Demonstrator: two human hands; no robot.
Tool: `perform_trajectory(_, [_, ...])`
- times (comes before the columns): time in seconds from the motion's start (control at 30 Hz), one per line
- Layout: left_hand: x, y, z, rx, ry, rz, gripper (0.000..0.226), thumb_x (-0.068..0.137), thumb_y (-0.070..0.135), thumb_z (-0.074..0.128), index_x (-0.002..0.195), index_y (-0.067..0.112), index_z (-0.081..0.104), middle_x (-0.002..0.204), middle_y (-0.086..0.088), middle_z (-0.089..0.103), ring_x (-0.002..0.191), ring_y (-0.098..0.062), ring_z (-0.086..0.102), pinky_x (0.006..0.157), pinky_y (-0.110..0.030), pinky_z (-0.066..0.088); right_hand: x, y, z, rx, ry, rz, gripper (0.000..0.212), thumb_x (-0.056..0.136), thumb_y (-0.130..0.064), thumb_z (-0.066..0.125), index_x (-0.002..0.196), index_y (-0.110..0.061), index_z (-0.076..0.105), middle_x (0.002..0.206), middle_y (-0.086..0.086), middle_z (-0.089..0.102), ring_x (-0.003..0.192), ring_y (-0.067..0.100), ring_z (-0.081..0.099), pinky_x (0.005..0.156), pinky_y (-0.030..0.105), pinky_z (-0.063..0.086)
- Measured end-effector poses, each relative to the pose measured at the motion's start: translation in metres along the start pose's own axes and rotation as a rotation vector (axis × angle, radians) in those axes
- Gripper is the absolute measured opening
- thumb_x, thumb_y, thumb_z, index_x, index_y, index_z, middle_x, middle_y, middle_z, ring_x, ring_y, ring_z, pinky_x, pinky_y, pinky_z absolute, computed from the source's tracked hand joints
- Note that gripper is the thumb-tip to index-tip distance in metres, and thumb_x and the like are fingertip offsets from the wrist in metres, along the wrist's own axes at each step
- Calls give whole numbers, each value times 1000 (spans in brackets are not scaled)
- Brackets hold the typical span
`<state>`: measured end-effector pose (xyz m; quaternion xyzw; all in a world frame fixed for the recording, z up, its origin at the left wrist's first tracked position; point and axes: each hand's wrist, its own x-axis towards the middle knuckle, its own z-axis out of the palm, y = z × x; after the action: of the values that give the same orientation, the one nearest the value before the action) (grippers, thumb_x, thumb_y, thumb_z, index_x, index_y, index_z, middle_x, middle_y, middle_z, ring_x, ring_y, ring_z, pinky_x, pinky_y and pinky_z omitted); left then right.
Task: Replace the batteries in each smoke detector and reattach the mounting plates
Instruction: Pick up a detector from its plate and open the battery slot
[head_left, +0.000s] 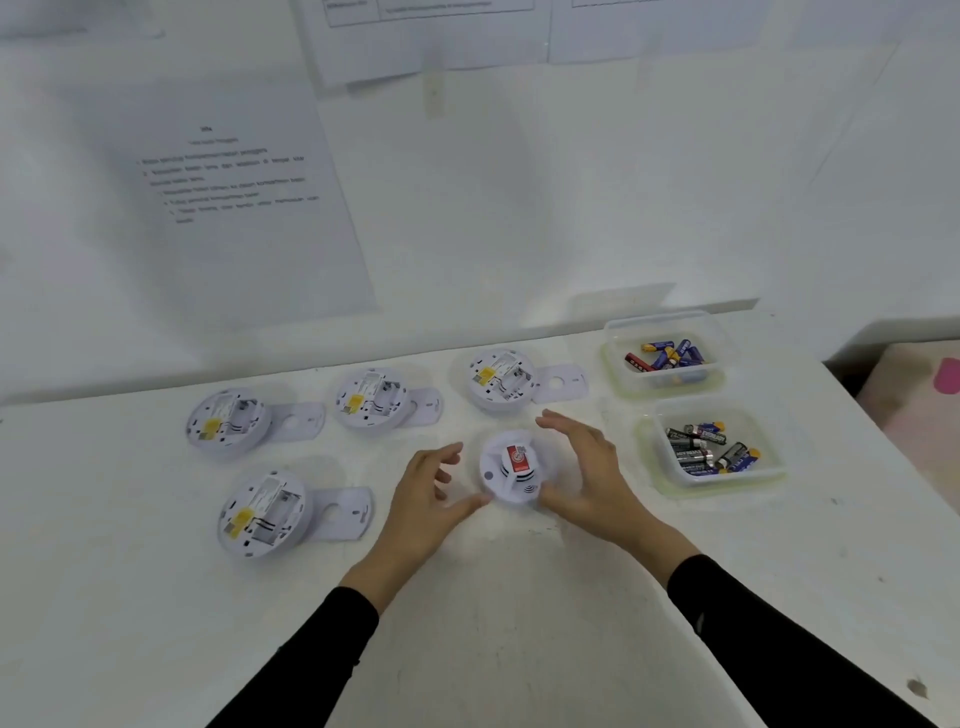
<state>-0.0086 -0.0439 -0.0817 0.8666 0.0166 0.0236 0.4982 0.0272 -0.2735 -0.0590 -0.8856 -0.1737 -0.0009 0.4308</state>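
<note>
**Fifth detector about to be lifted**

The detector (511, 475) lies face up, red label showing, at mid-table between both hands. The left hand (428, 501) and right hand (589, 470) flank it with fingers spread and relaxed, gripping nothing; the thumbs sit at its near rim, contact uncertain.

The other detectors, three in a back row (371, 397) and one front-left (262, 512), lie back-up with bays exposed, a plate (343, 512) beside each. So this one probably still needs opening: close both hands on its rim, turn it over, twist the plate off.

The near tub (717, 482) and far tub (670, 388) of batteries stand just right of the right hand, near the table (519, 597) edge. Open room lies toward the person.
</note>
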Motion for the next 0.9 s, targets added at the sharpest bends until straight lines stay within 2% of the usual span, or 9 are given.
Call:
perform_trajectory(0.07, [-6, -2, -25, 34, 94, 65, 47, 80, 22, 82, 121, 30, 60, 114, 11, 57, 97, -1, 55, 75, -7, 42, 1, -20, 13, -5, 107, -184, 53, 73, -26, 66, 125, -26, 54, 136, -11, 49, 126, 7, 40, 105, 23, 29])
perform_trajectory(0.13, [-14, -9, -57, 92, 182, 95, 34, 83, 19, 80, 113, 26, 66, 110, 9, 59, 98, 4, 54, 77, -4, 40, 5, -44, 34, 3, 88, -312, 41, 77, -17, 67, 117, -20, 60, 129, -5, 55, 122, 12, 46, 101, 15, 32])
perform_trajectory(0.2, [-24, -21, -92, 163, 306, 97, 27, 81, 30, 79, 105, 21, 69, 97, 10, 61, 91, 4, 56, 76, -10, 42, 11, -67, 59, 19, 17, -379, 39, 79, -12, 67, 117, -17, 61, 125, -4, 58, 120, 10, 47, 101, 12, 31])
perform_trajectory(0.27, [-37, -34, -123, 207, 444, 7, 39, 73, 52, 68, 100, 24, 68, 87, 12, 60, 81, -3, 58, 73, -29, 47, 18, -81, 84, 43, -86, -388, 40, 82, -13, 65, 121, -16, 60, 127, -3, 58, 123, 9, 45, 105, 14, 30])
perform_trajectory(0.33, [-48, -46, -146, 290, 515, -168, 65, 63, 63, 72, 113, 23, 65, 98, 6, 61, 91, -15, 57, 80, -37, 44, 25, -89, 109, 47, -203, -358, 43, 85, -20, 65, 127, -17, 56, 134, -3, 54, 129, 10, 41, 109, 17, 28])
perform_trajectory(0.43, [-60, -57, -164, 322, 363, -382, 114, 46, 65, 88, 142, 18, 45, 139, -3, 48, 129, -29, 42, 105, -44, 34, 36, -96, 142, -22, -335, -311, 50, 86, -32, 67, 132, -19, 52, 143, -3, 49, 138, 15, 35, 112, 24, 26])
perform_trajectory(0.57, [-67, -67, -173, 162, 120, -416, 151, 26, 79, 79, 155, 22, 23, 151, 5, 32, 142, -22, 27, 118, -43, 28, 47, -97, 168, -158, -411, -251, 71, 76, -51, 68, 137, -22, 47, 139, -4, 51, 131, 16, 41, 104, 26, 29])
perform_trajectory(0.7, [-64, -70, -175, 106, 65, -389, 148, 33, 74, 81, 156, 21, 18, 138, 16, 29, 142, -19, 29, 117, -42, 31, 51, -95, 175, -230, -416, -256, 69, 78, -46, 72, 138, -25, 45, 135, -8, 52, 125, 15, 43, 99, 27, 29])
perform_trajectory(0.9, [-60, -63, -184, 10, 150, -374, 132, 45, 63, 87, 154, 19, 25, 139, 10, 37, 135, -14, 40, 111, -36, 38, 43, -96, 166, -186, -383, -290, 59, 80, -35, 69, 134, -26, 47, 127, -6, 55, 114, 16, 49, 94, 22, 29])
